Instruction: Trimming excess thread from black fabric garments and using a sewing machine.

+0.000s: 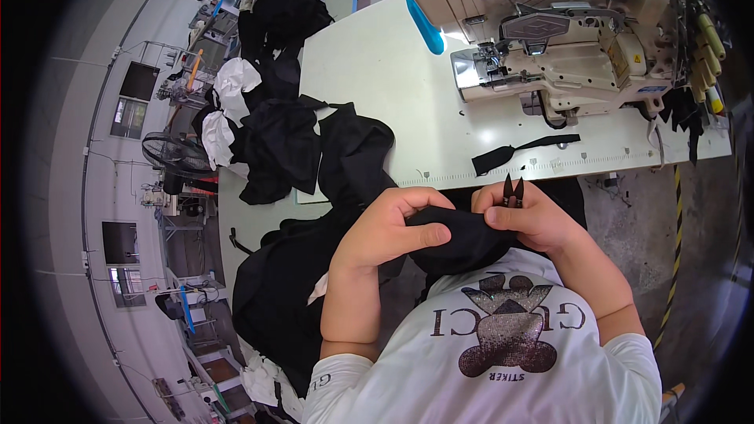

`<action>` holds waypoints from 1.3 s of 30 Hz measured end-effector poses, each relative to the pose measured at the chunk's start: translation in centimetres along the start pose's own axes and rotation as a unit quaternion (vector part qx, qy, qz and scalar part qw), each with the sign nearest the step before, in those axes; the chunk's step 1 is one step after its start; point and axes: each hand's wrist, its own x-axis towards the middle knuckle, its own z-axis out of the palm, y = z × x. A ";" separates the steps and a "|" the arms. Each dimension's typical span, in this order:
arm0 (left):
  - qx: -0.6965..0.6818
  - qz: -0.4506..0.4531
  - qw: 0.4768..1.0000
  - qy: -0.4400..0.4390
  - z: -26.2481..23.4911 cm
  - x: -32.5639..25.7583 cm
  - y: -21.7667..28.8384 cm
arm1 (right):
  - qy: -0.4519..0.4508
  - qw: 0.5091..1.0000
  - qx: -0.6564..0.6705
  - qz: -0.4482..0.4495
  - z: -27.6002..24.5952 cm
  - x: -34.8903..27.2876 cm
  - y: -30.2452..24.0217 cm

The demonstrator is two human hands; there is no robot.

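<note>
White T-shirt [440, 361] foremost, a person grips black fabric [465, 237] just below the center of the frame, its longer axis seemingly running left to right between the left hand [393, 228] and right hand [532, 216], both touching it; the right also holds thread snips [508, 187], blades pointing toward the table [361, 78].

Black cloth [463, 237] and dark snips [514, 191]
Folded, the cloth is pinched by left hand [395, 224] and right hand [525, 216] just before the tabletop [363, 67]; the snips, blades parted, jut from the right hand toward the far side.
</note>
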 end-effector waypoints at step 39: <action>0.510 0.545 0.648 0.154 1.3 0.7 -1.7 | 0.095 0.615 -0.512 -0.592 0.2 1.1 -0.3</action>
